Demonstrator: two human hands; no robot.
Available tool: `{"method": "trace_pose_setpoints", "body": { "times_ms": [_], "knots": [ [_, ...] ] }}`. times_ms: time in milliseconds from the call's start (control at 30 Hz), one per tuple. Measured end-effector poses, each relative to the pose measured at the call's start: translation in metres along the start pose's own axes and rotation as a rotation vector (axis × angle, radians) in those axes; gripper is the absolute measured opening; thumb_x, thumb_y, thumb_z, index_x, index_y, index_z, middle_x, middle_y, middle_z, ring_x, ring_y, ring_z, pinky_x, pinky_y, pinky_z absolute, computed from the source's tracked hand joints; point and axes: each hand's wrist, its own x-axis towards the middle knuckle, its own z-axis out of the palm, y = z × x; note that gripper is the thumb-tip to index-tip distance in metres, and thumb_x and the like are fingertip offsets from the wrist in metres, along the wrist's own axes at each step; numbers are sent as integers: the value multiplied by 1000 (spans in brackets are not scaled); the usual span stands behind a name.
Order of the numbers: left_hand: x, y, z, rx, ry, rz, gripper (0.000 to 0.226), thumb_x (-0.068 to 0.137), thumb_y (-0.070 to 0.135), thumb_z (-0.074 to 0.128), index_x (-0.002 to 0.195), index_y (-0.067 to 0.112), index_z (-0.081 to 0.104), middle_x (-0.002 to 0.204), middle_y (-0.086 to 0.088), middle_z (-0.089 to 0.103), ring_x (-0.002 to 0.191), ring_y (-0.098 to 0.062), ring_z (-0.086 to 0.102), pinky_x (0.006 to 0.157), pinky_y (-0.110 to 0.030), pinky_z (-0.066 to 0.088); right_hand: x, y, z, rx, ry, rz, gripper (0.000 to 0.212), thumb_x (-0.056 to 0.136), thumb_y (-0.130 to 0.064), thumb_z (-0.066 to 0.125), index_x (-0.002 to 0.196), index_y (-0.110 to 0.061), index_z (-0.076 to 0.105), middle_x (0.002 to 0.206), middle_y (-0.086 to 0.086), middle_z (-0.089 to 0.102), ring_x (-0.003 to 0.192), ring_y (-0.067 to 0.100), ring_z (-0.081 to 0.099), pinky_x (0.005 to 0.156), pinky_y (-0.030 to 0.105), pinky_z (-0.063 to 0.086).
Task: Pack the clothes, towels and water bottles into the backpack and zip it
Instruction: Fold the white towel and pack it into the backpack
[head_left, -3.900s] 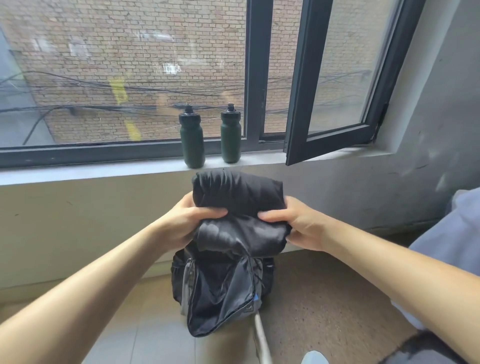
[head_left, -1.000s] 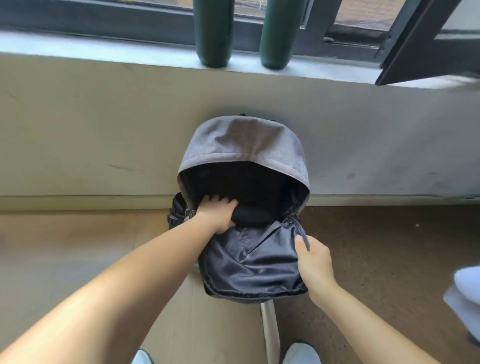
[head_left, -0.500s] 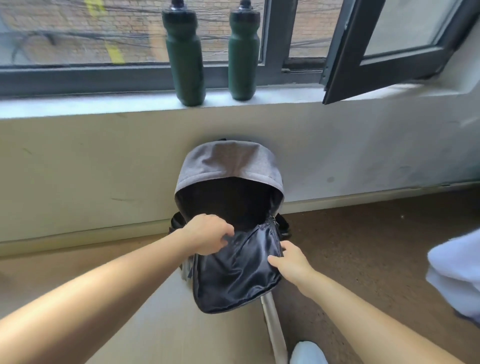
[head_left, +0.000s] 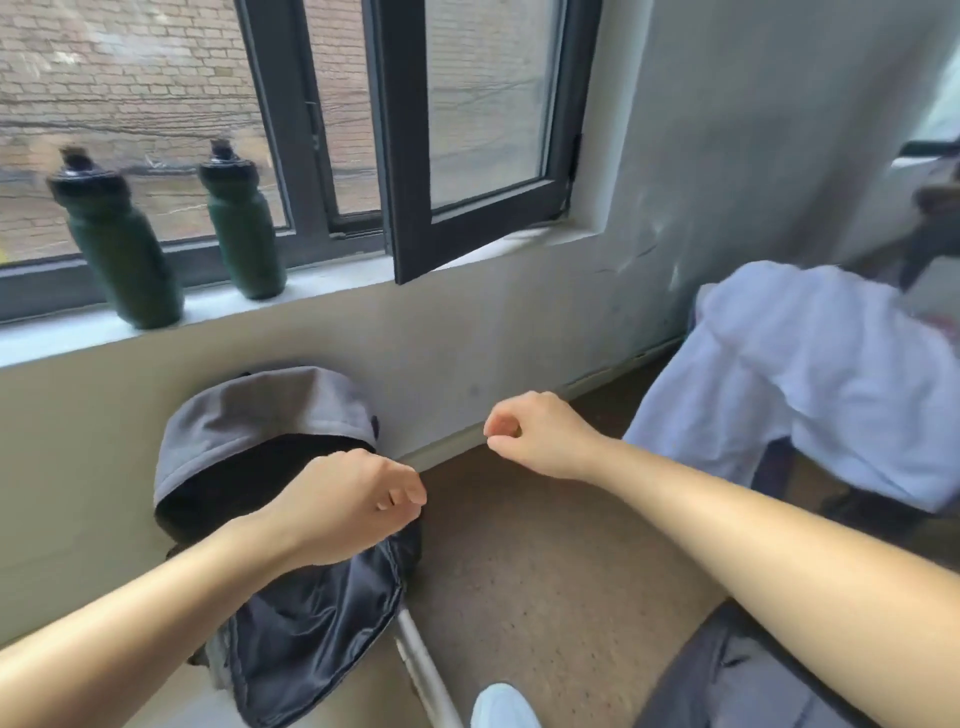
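The grey backpack (head_left: 260, 410) leans against the wall under the window, its main pocket unzipped and its black front flap (head_left: 317, 623) hanging forward. My left hand (head_left: 348, 504) hovers over the opening, fingers loosely curled, holding nothing. Further right, my right hand (head_left: 540, 434) is in the air with its fingers loosely curled and empty. Two dark green water bottles (head_left: 122, 244) (head_left: 241, 223) stand on the windowsill. A white cloth (head_left: 810, 374) lies draped over something dark at the right.
An open black window sash (head_left: 467, 156) juts inward over the sill. Brown floor (head_left: 545, 571) lies between the backpack and the white cloth. A metal strip (head_left: 426, 670) runs along the floor by my white shoe (head_left: 504, 706). Dark grey fabric (head_left: 727, 680) sits at the lower right.
The black folded garment went into the backpack. Both hands have let go of the backpack and lifted, the right one moving right. The view has swung right, bringing the white cloth into sight.
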Motion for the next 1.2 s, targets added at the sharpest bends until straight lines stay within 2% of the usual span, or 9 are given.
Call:
{"method": "trace_pose_setpoints", "body": {
  "times_ms": [133,367,467,600,800,933,1033,1100,1200],
  "knots": [
    [18,44,4,-127,18,37,12,95,48,61,101,47,72,89,31,72,82,9,68,75,-19,55,-29,58,-67,-130,380,85,16,88,-27,67,102,-25,72,99,-4,73,98,23,60,88,37,51],
    [65,109,18,-358,14,41,12,95,43,64,91,42,75,84,34,71,82,7,68,82,-31,58,-67,144,-114,-551,783,398,58,72,-3,68,127,-19,59,136,12,49,107,39,47,80,44,40],
    [92,141,14,-421,10,47,15,96,34,67,86,41,74,80,29,73,79,5,69,84,-32,58,-70,149,-126,-436,863,426,56,82,2,57,137,-10,53,138,23,47,106,42,51,82,47,42],
    [128,177,1,-465,3,65,14,96,33,65,90,35,78,79,23,75,81,0,71,83,-36,60,-71,153,-137,-256,958,393,13,91,-3,51,90,-3,64,99,17,62,91,36,57,72,42,38],
    [166,221,-20,-816,44,-32,11,97,28,67,101,27,77,95,3,79,97,-21,74,87,-38,61,-74,137,-139,177,1189,271,14,92,-5,60,78,-4,62,82,10,64,78,31,58,69,42,42],
    [182,244,-30,-1075,-50,149,42,93,17,75,128,31,59,112,10,74,112,-14,70,82,-28,56,-83,96,-137,575,1109,34,17,89,1,66,81,-14,67,74,-8,67,74,8,64,73,19,51],
    [183,260,-31,-943,70,329,33,84,-11,71,103,16,64,81,17,71,82,1,70,68,-18,55,-86,78,-136,815,905,-115,18,89,7,68,88,-11,71,78,-7,70,73,-1,66,75,13,51],
    [183,259,-32,-999,219,297,22,88,-6,59,92,16,65,78,14,71,77,-3,69,65,-24,58,-88,75,-137,897,814,-201,18,90,6,69,92,-12,71,83,-6,71,77,-1,68,78,15,53],
    [184,245,-35,-1279,238,60,20,102,19,54,116,17,68,110,-10,76,101,-23,74,81,-45,64,-89,81,-137,778,916,-212,14,91,-7,72,99,-18,72,91,-6,74,87,10,71,82,22,55]
  ]
}}
